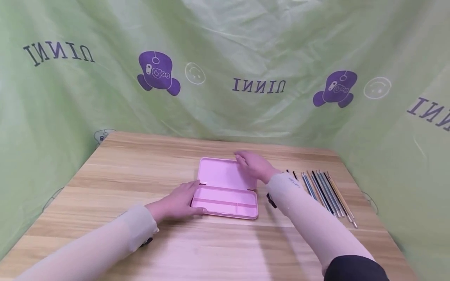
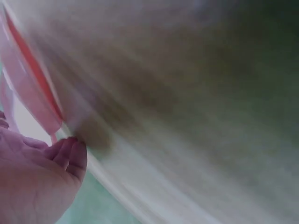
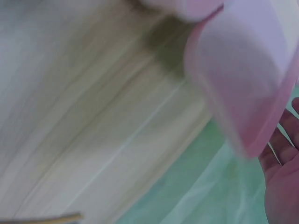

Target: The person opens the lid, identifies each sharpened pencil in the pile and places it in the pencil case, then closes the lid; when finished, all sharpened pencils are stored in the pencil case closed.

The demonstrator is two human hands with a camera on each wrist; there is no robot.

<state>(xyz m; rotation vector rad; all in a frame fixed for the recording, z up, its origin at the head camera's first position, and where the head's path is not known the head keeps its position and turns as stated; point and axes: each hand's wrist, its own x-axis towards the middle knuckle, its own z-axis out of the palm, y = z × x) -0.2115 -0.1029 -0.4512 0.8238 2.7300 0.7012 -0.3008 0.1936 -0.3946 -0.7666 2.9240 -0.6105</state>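
Observation:
A pink pencil case (image 1: 225,202) lies on the wooden table with its lid (image 1: 219,171) swung back on the far side. Inside the tray, dividers mark off compartments, and no pencils show in it. My left hand (image 1: 181,200) grips the left end of the case, thumb at the front corner and fingers toward the hinge. At the lid's far right corner is my right hand (image 1: 256,164), its fingers extended along the edge. In the right wrist view, the fingers (image 3: 282,144) reach behind the raised lid (image 3: 243,79).
Several pencils (image 1: 330,195) lie side by side on the table (image 1: 133,171), right of the case and partly behind the right sleeve (image 1: 309,218). A green printed cloth (image 1: 218,109) hangs behind and along the sides of the table.

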